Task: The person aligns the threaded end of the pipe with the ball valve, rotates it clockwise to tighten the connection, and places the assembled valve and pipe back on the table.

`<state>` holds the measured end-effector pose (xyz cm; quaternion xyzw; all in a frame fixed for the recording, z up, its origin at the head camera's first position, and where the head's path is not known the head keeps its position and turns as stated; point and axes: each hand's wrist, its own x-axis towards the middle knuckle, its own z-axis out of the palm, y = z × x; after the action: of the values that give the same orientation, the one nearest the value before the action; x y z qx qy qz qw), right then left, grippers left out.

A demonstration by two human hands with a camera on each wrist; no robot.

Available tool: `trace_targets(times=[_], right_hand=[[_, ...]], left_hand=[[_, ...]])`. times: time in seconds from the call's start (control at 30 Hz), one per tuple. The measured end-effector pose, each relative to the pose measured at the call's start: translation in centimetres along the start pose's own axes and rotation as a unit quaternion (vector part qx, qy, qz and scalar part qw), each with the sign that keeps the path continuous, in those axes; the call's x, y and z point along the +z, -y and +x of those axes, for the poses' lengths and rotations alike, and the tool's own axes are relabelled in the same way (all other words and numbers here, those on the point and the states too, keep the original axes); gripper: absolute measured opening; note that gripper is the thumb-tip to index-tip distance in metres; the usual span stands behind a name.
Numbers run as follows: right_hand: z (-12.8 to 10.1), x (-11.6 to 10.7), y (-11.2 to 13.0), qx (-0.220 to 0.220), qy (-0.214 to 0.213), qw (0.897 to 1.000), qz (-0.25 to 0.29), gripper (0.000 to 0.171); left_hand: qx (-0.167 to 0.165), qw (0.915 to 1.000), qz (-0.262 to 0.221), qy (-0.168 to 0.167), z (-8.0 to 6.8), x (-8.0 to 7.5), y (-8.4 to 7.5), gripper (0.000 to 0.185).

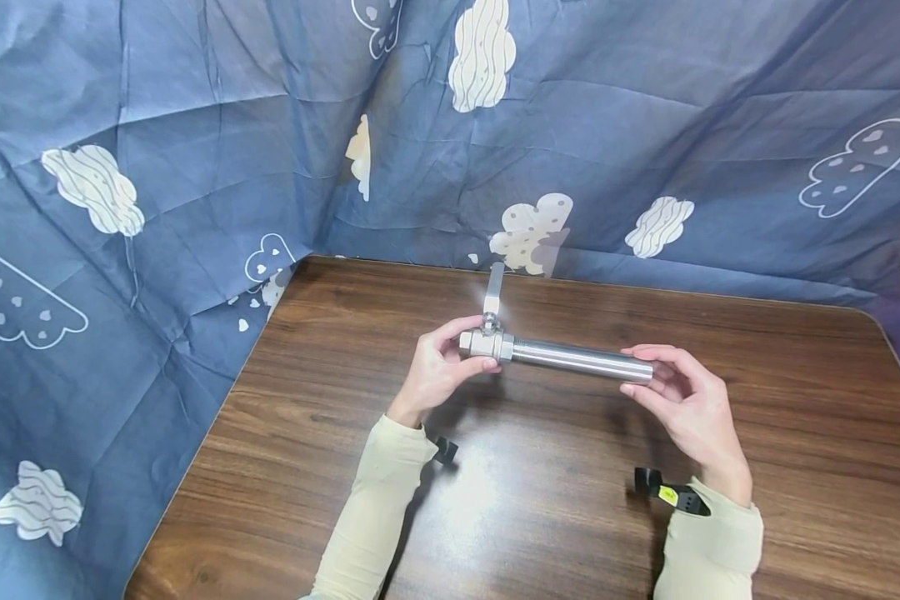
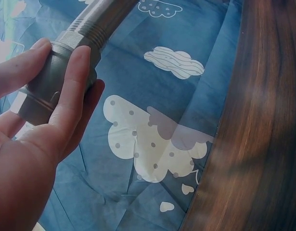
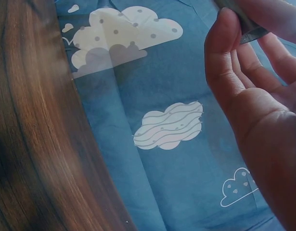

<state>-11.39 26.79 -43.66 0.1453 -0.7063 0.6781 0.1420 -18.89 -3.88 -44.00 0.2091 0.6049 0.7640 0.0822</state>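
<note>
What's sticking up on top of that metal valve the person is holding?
A flat metal lever handle rises from the valve, which the left hand grips. Fingers cover part of the valve body, so its underside cannot be seen.

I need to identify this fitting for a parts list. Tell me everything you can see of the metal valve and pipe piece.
The valve and pipe piece looks like silvery steel: a stubby valve body with a flat lever handle standing upward, joined by a threaded end to a smooth round pipe. It is held level above the wooden table. The left hand grips the valve body; the right hand pinches the pipe's far end.
</note>
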Motion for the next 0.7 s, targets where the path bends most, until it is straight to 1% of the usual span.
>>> trace_targets(times=[0.23, 0.47, 0.7], right_hand=[[-0.03, 0.05, -0.06, 0.013, -0.001, 1.0, -0.008, 0.05], [-0.02, -0.04, 0.06, 0.028, -0.006, 0.999, -0.018, 0.049], [-0.12, -0.06, 0.1, 0.045, -0.012, 0.998, -0.053, 0.047]], left_hand=[[-0.006, 0.9998, -0.019, 0.002, -0.02, -0.01, -0.05, 0.057], [-0.007, 0.9997, -0.025, 0.003, -0.02, -0.01, -0.07, 0.057], [-0.009, 0.9998, -0.017, 0.007, -0.05, -0.07, -0.08, 0.057]])
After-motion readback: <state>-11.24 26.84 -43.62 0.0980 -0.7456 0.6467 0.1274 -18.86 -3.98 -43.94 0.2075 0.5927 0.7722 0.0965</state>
